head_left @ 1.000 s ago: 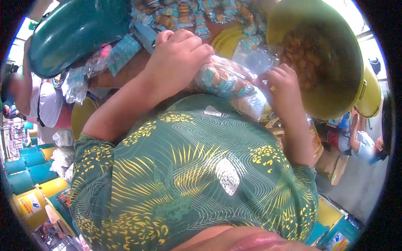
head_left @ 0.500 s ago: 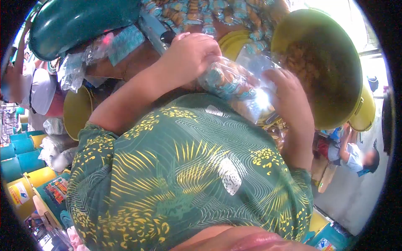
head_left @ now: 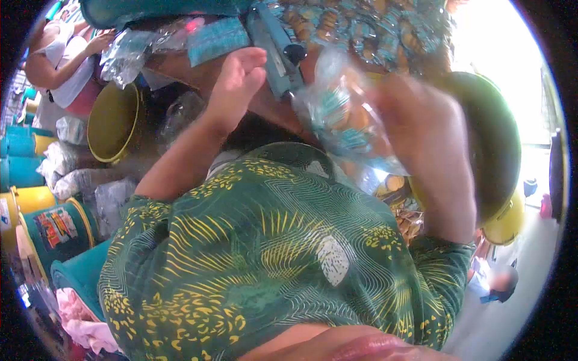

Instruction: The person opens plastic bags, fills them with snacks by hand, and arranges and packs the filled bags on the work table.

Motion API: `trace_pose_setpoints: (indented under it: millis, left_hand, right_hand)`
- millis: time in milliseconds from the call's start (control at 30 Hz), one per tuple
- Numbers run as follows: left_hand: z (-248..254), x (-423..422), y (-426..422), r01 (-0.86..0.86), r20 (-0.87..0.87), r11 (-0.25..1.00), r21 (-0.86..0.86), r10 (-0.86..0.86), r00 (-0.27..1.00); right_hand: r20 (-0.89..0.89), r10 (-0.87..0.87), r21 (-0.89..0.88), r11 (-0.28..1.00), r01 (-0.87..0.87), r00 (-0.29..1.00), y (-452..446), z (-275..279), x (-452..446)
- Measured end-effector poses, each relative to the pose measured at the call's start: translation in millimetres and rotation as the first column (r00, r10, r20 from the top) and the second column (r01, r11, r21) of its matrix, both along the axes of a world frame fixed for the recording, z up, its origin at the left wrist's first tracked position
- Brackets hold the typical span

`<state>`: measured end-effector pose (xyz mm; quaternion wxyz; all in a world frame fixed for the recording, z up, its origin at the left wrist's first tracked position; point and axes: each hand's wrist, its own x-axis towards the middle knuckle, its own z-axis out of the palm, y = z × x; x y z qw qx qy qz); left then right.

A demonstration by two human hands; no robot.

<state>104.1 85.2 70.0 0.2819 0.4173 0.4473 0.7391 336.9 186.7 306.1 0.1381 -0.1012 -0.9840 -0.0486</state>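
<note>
My left hand (head_left: 238,84) is empty, its fingers stretched out, left of a long teal tool with a black end (head_left: 278,57) that looks like a bag sealer. My right hand (head_left: 409,99) is smeared by motion at the right side of a clear plastic bag (head_left: 346,114). Several small packets with blue-and-white wrappers and brown biscuit-like contents show through the bag. The bag hangs before my belly, its right edge in my right hand. My right fingers are partly hidden and blurred.
A heap of similar wrapped packets (head_left: 373,30) lies at the top. A large yellow-green tub (head_left: 497,132) stands at right. Blue printed plastic (head_left: 218,41) and clear bags (head_left: 126,57) lie at upper left. Another person (head_left: 66,66) is beyond, near a yellow bucket (head_left: 114,123).
My left hand has let go of the bag and moved left, its fingers now straightened. The bag, in my right hand, is more upright. The view has shifted, showing more of the sealer-like tool.
</note>
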Motion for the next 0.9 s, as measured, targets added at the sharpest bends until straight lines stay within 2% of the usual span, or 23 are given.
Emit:
trace_pose_setpoints:
  millis: [33, 67, 100, 133, 200, 233, 300, 367, 400, 433, 467, 500, 600, 667, 700, 733, 800, 833, 867, 900]
  left_hand:
    - [-11.0, 1.3, -7.8, 0.032, 0.226, 0.999, 0.003, -0.032, 0.974]
    - [-9.1, 10.8, -12.9, 0.061, 0.480, 0.995, -0.081, -0.015, 0.877]
    - [25.0, 29.9, -19.9, 0.038, 0.663, 0.982, -0.184, 0.095, 0.743]
    - [6.7, 30.7, -26.8, 0.107, 0.578, 0.992, -0.070, -0.047, 0.814]
    - [-12.6, 23.6, -48.5, 0.240, 0.489, 0.961, 0.137, -0.276, 0.827]
    - [-11.8, 19.7, -62.0, 0.283, 0.499, 0.929, 0.240, -0.368, 0.785]
    - [-22.4, -0.2, -89.4, 0.300, 0.496, 0.932, 0.204, -0.363, 0.789]
    - [-52.5, -25.1, -111.4, 0.227, 0.454, 0.971, -0.078, -0.168, 0.875]
    - [-41.0, -23.3, -112.2, 0.126, 0.416, 0.975, -0.184, -0.039, 0.908]
    - [-29.5, -21.5, -113.0, 0.028, 0.370, 0.956, -0.291, 0.085, 0.925]
    - [-39.7, -20.8, -115.6, -0.001, 0.341, 0.906, -0.424, 0.160, 0.926]
    - [-51.6, -25.5, -119.4, -0.026, 0.307, 0.838, -0.545, 0.228, 0.924]
    - [-70.2, -26.2, -105.6, 0.161, 0.491, 0.792, -0.589, 0.193, 0.849]
    - [-73.4, -32.8, -86.3, 0.198, 0.524, 0.829, -0.524, 0.130, 0.842]
    - [-64.0, 7.0, -59.9, 0.215, 0.534, 0.835, -0.507, 0.108, 0.839]
    - [-63.3, 4.2, -47.6, 0.159, 0.471, 0.785, -0.599, 0.184, 0.862]
    - [-64.4, -6.2, -25.0, 0.051, 0.327, 0.649, -0.759, 0.312, 0.892]
    - [-72.9, -19.4, -17.1, 0.087, 0.401, 0.715, -0.693, 0.283, 0.871]
    - [-84.4, -34.0, -8.3, 0.118, 0.471, 0.776, -0.620, 0.249, 0.846]
    - [-92.4, -43.4, -2.3, 0.141, 0.537, 0.829, -0.541, 0.211, 0.817]
  right_hand:
    - [-0.073, -0.019, -0.020, 1.000, 0.017, 0.997, -6.7, 14.9, -4.9]
    - [-0.146, -0.041, -0.043, 0.998, 0.035, 0.988, -13.5, 27.8, -10.6]
    - [-0.219, -0.066, -0.068, 0.996, 0.053, 0.974, -18.3, 36.9, -16.0]
    - [-0.275, -0.051, -0.061, 0.998, 0.036, 0.960, -20.5, 42.6, -22.9]
    - [-0.412, 0.007, -0.108, 0.993, -0.057, 0.911, -3.0, 32.3, -36.4]
    - [-0.574, -0.035, -0.303, 0.937, -0.172, 0.818, -2.0, 13.6, -50.7]
    - [-0.381, -0.143, -0.344, 0.939, 0.004, 0.913, 7.8, -14.6, -59.8]
    - [-0.368, -0.185, -0.569, 0.820, -0.063, 0.911, 21.4, -82.0, -77.0]
    - [-0.276, -0.240, -0.617, 0.787, 0.019, 0.931, 27.1, -120.8, -87.5]
    - [-0.210, -0.289, -0.619, 0.779, 0.101, 0.934, 33.8, -160.5, -93.4]
    - [-0.209, -0.305, -0.677, 0.731, 0.087, 0.929, 40.6, -193.9, -87.8]
    - [-0.106, -0.344, -0.694, 0.698, 0.178, 0.933, 47.6, -226.5, -87.7]
    - [-0.074, -0.417, -0.657, 0.704, 0.271, 0.906, 64.8, -283.8, -79.6]
    - [-0.043, -0.479, -0.616, 0.704, 0.354, 0.877, 79.9, -290.3, -80.4]
    - [-0.006, -0.517, -0.604, 0.684, 0.409, 0.856, 106.3, -286.4, -36.5]
    - [0.024, -0.555, -0.573, 0.674, 0.467, 0.831, 113.2, -282.0, -38.2]
    - [-0.079, -0.499, -0.706, 0.639, 0.305, 0.863, 126.8, -276.8, -52.6]
    - [-0.133, -0.477, -0.762, 0.610, 0.218, 0.869, 136.8, -275.0, -64.2]
    - [0.049, -0.463, -0.839, 0.462, 0.288, 0.885, 161.3, -288.6, -76.1]
    - [0.132, -0.427, -0.864, 0.393, 0.315, 0.895, 180.4, -297.7, -90.7]
